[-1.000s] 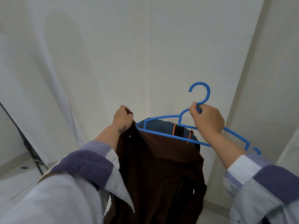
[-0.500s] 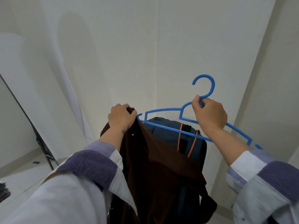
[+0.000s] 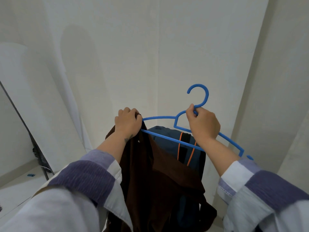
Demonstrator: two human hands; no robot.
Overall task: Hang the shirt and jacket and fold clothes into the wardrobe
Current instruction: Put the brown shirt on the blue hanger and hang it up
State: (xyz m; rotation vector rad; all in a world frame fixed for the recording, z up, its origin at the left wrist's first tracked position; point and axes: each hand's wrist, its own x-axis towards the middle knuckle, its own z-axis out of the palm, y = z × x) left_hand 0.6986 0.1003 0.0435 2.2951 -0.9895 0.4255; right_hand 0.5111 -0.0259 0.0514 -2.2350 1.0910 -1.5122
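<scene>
A blue plastic hanger (image 3: 167, 138) is held up in front of a white wall. My right hand (image 3: 203, 124) grips it just below the hook. My left hand (image 3: 127, 122) grips the top edge of a dark brown jacket (image 3: 155, 178) at the hanger's left end. The jacket hangs down between my arms. Its blue lining with orange cords (image 3: 170, 138) shows behind the hanger's lower bar. The hanger's right end sits just above my right sleeve.
White walls (image 3: 150, 56) meet in a corner ahead. A dark metal pole (image 3: 26, 131) slants at the left, with a white sheet (image 3: 41, 97) leaning behind it. A small blue object (image 3: 31, 175) lies on the pale floor at lower left.
Both hands have risen slightly with the hanger and jacket. My left hand has moved closer to the hanger's left end, and more of the brown jacket sits against it.
</scene>
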